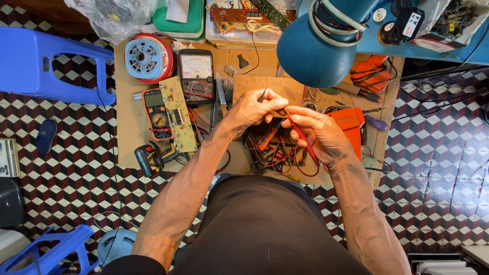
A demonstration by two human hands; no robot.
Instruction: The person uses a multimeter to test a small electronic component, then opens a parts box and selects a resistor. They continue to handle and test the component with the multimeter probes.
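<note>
The person's left hand point(252, 109) and right hand point(321, 133) meet over the middle of the low counter point(130, 127). The left fingers pinch a thin dark probe tip point(263, 94) that points toward twelve o'clock; the right fingers close around a red test probe point(300, 133) that runs toward five o'clock, its lead dropping into the tangle of red wires point(277, 155) just below the hands. The two probe ends sit very near each other between the fingertips, though whether they touch cannot be told.

The likeliest slip is in that small pinch: the tips are fine and held in air, so a twitch could let one skid onto a finger or fall into the wires. The loose leads could also snag at six o'clock and drag on the probe. At ten o'clock from the hands, the green circuit board point(178, 114) lies across an orange multimeter point(156, 113), beside a black analogue meter point(196, 75); a tug on a lead could shift them. The blue lamp shade point(318, 48) hangs close at one o'clock, where a raised hand could knock it.
</note>
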